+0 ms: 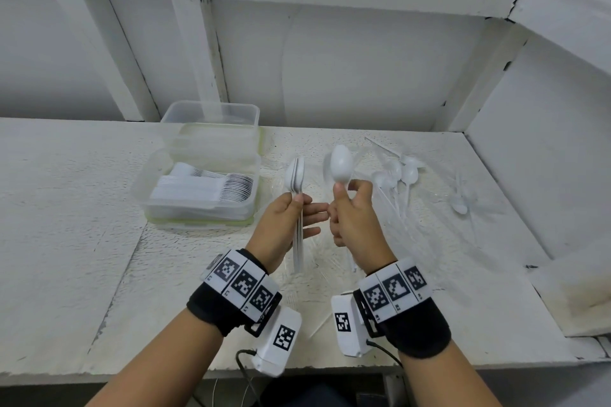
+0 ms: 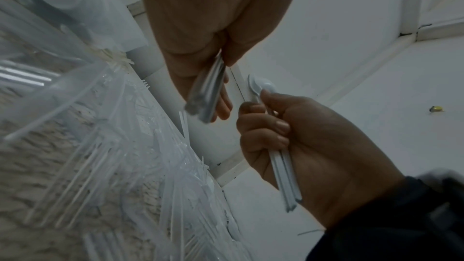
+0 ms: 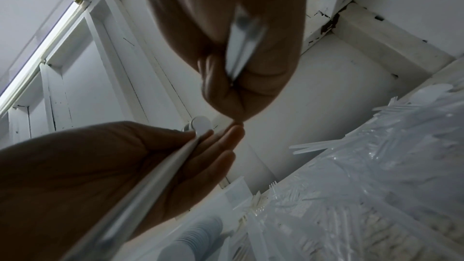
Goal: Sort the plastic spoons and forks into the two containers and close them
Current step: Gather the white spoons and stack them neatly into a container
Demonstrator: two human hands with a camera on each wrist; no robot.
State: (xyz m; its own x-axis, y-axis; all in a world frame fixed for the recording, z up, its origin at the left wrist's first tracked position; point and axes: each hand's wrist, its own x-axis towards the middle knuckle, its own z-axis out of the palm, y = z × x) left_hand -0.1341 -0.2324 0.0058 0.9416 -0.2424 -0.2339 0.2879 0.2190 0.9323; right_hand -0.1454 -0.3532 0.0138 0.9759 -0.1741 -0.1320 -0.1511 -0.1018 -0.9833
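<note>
A rough, pitted white table (image 1: 82, 241) carries two clear plastic containers at centre left of the head view: the near container (image 1: 195, 192) holds smooth white spoons nested in a tight row, and the far container (image 1: 211, 119) stands just behind it, its contents unclear. Loose spoons (image 1: 401, 175) lie scattered at centre right over thin transparent cutlery. The left hand (image 1: 284, 225) pinches a stacked bundle of spoons (image 1: 295, 178) by the handles under the thumb, the other fingers extended. The right hand (image 1: 355, 218), fingers curled, clasps a second spoon bundle (image 1: 342, 163), glossy oval bowls up.
</note>
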